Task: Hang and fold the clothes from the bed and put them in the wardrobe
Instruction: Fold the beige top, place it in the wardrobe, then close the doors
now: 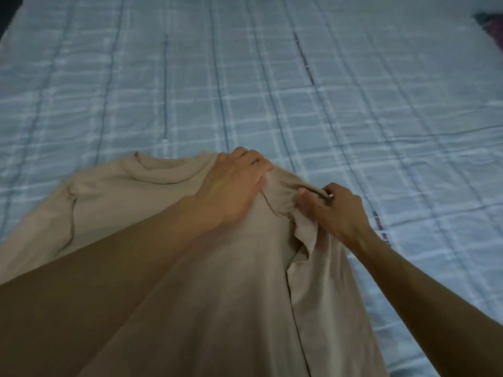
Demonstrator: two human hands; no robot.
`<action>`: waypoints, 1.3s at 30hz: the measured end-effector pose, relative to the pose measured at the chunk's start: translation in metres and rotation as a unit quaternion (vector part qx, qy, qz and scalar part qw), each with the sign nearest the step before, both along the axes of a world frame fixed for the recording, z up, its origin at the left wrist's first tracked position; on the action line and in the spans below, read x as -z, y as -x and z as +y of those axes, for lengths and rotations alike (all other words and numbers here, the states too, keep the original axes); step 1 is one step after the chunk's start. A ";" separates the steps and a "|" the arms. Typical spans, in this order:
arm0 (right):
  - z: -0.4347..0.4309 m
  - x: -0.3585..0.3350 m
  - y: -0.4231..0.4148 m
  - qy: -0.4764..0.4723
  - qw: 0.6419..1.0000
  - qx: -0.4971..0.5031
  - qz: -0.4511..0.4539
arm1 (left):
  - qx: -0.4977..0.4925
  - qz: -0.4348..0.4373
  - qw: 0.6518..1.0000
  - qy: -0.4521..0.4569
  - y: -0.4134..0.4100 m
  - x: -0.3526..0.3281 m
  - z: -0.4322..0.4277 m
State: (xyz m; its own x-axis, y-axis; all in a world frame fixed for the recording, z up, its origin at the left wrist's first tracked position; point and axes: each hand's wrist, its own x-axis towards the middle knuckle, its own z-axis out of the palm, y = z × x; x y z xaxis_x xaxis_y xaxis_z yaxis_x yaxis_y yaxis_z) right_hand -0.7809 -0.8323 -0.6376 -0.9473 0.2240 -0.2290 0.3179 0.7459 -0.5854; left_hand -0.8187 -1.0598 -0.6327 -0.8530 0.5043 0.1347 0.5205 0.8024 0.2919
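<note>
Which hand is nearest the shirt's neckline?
The left hand, gripping the beige shirt beside its neckline; the right hand pinches it farther out.

One beige shirt (114, 197); one bed (394, 126), blue checked. Two hands: left hand (234, 186), right hand (339, 210). One dark item (490, 25), far corner, kind unclear.
</note>
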 end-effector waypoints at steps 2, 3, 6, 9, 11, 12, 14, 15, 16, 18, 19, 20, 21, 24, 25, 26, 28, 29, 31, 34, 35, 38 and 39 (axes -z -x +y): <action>0.015 -0.006 -0.012 0.053 0.998 0.005 -0.042 | 0.018 -0.040 0.998 0.036 0.012 -0.002 0.022; 0.024 -0.008 -0.019 0.083 0.993 -0.008 -0.077 | 0.021 -0.058 0.995 0.084 0.020 -0.003 0.030; 0.046 -0.006 -0.042 0.147 0.970 -0.065 -0.181 | 0.029 -0.067 0.973 0.218 0.043 -0.004 0.047; 0.052 0.001 -0.058 0.101 0.977 -0.108 -0.155 | 0.026 -0.040 0.959 0.278 0.051 -0.002 0.049; 0.047 -0.002 -0.063 0.097 0.986 -0.089 -0.101 | 0.036 -0.001 0.964 0.262 0.048 0.000 0.044; 0.044 -0.005 -0.065 0.107 0.987 -0.085 -0.083 | 0.038 0.014 0.972 0.231 0.045 0.001 0.040; 0.035 -0.017 -0.069 0.141 0.984 -0.089 -0.069 | 0.019 0.008 0.988 0.154 0.039 -0.002 0.030; 0.030 -0.025 -0.072 0.154 0.981 -0.094 -0.072 | 0.001 -0.009 0.993 0.119 0.036 -0.005 0.025; 0.024 -0.033 -0.076 0.157 0.979 -0.105 -0.074 | -0.011 -0.024 0.996 0.090 0.033 -0.009 0.019; 0.011 -0.050 -0.083 0.137 0.980 -0.131 -0.060 | 0.000 -0.026 0.998 0.051 0.026 -0.017 0.006; 0.003 -0.058 -0.087 0.123 0.981 -0.141 -0.052 | 0.018 -0.023 0.999 0.033 0.022 -0.020 -0.001; -0.005 -0.066 -0.091 0.112 0.982 -0.149 -0.045 | 0.034 -0.022 0.999 0.017 0.017 -0.025 -0.010; -0.015 -0.074 -0.096 0.106 0.981 -0.156 -0.043 | 0.044 -0.021 0.999 0.005 0.012 -0.029 -0.019; -0.054 -0.101 -0.114 0.120 0.974 -0.189 -0.038 | 0.041 -0.012 0.998 -0.049 -0.005 -0.044 -0.051; -0.070 -0.111 -0.122 0.126 0.971 -0.202 -0.032 | 0.030 -0.016 0.997 -0.074 -0.013 -0.050 -0.063; -0.088 -0.118 -0.130 0.130 0.968 -0.214 -0.022 | 0.014 -0.025 0.995 -0.095 -0.020 -0.057 -0.077; -0.128 -0.129 -0.148 0.142 0.961 -0.237 -0.002 | -0.010 -0.030 0.992 -0.126 -0.036 -0.071 -0.106; -0.150 -0.134 -0.157 0.155 0.958 -0.241 0.004 | -0.022 -0.031 0.990 -0.135 -0.044 -0.076 -0.124; -0.195 -0.141 -0.176 0.173 0.952 -0.253 0.028 | -0.049 -0.039 0.988 -0.139 -0.058 -0.087 -0.163; -0.267 -0.146 -0.201 0.189 0.939 -0.287 0.029 | -0.109 -0.041 0.982 -0.147 -0.069 -0.093 -0.221; -0.290 -0.141 -0.206 0.188 0.935 -0.299 0.018 | -0.157 -0.049 0.975 -0.152 -0.071 -0.092 -0.239; -0.344 -0.118 -0.226 0.259 0.895 -0.361 -0.033 | -0.226 -0.102 0.967 -0.058 -0.078 -0.067 -0.297; -0.351 -0.108 -0.231 0.304 0.873 -0.378 -0.049 | -0.242 -0.119 0.963 -0.023 -0.085 -0.057 -0.315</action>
